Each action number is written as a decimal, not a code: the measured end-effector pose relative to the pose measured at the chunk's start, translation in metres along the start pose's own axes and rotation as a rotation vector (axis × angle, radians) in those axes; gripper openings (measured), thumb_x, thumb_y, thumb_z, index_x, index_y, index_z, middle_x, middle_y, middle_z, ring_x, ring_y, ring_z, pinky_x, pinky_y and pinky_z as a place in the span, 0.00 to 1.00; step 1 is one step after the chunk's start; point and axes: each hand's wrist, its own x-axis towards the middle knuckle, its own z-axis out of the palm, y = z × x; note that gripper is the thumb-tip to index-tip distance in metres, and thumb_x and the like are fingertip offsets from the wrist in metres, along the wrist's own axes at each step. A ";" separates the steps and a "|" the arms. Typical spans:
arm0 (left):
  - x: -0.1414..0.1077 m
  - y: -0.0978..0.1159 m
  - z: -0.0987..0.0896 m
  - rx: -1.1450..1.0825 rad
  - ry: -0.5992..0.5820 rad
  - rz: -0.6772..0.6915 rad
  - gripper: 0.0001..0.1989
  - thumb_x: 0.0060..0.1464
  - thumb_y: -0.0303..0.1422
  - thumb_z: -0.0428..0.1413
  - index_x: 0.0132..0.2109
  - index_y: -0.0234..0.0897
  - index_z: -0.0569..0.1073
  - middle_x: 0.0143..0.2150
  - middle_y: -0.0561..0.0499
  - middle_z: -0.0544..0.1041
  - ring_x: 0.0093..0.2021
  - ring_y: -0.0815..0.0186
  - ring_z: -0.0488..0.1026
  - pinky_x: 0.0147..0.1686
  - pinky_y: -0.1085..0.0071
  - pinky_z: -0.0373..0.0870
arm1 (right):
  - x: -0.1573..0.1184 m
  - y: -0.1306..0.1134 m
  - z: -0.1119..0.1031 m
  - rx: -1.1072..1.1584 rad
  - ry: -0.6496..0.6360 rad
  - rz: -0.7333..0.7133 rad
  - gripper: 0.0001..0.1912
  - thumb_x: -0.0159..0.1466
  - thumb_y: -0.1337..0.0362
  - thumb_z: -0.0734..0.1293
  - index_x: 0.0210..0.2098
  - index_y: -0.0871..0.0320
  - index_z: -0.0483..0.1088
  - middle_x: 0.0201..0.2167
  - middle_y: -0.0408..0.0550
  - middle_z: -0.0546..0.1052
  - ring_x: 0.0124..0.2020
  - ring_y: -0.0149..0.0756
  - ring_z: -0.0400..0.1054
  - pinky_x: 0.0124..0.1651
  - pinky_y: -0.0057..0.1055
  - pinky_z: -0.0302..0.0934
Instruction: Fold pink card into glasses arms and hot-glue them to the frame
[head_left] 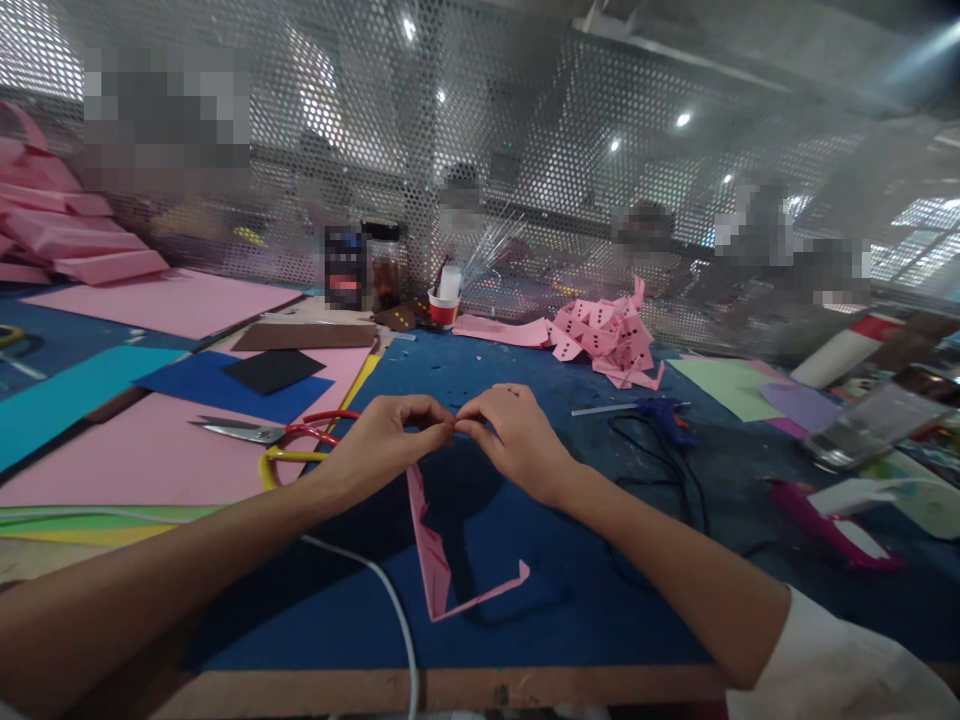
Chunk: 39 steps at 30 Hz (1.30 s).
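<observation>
My left hand [397,432] is closed in a pinch, and a folded pink paper piece [431,565] hangs from under it. The paper bends sharply near the bottom, and a thin strip runs off to the right with a small upturned end. Fingertip to fingertip with it, my right hand [517,435] is also pinched. What lies between the meeting fingertips is too small to make out. Scissors [300,437] with red and yellow handles lie beside my left wrist, blades pointing left.
Pink sheets [150,450] and a blue sheet [217,385] lie left. A pink folded-paper model [604,335] stands behind my hands. Right are a blue glue gun [667,420] with a black cord, a magenta tool [832,525] and a clear container [862,425]. A white cable [394,595] crosses the front.
</observation>
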 end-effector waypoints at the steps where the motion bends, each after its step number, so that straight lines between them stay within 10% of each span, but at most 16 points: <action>1: 0.000 0.001 0.000 0.027 0.006 0.005 0.10 0.55 0.38 0.59 0.35 0.38 0.82 0.33 0.52 0.83 0.37 0.62 0.78 0.38 0.71 0.72 | -0.001 0.001 0.001 -0.060 0.000 -0.033 0.07 0.76 0.62 0.64 0.44 0.57 0.74 0.41 0.45 0.83 0.45 0.37 0.74 0.61 0.41 0.54; 19: -0.001 0.003 0.002 0.222 0.027 0.025 0.12 0.56 0.40 0.57 0.37 0.39 0.82 0.33 0.52 0.84 0.35 0.61 0.79 0.37 0.70 0.70 | -0.003 0.000 0.005 -0.418 -0.069 -0.198 0.15 0.79 0.65 0.55 0.43 0.58 0.71 0.39 0.48 0.79 0.42 0.39 0.70 0.65 0.45 0.50; 39: 0.001 0.003 0.001 0.171 0.025 0.004 0.12 0.56 0.40 0.57 0.35 0.37 0.80 0.30 0.54 0.81 0.32 0.64 0.75 0.33 0.72 0.67 | -0.002 0.006 0.004 0.119 -0.107 0.066 0.04 0.73 0.67 0.66 0.42 0.58 0.73 0.40 0.47 0.81 0.42 0.37 0.73 0.50 0.35 0.59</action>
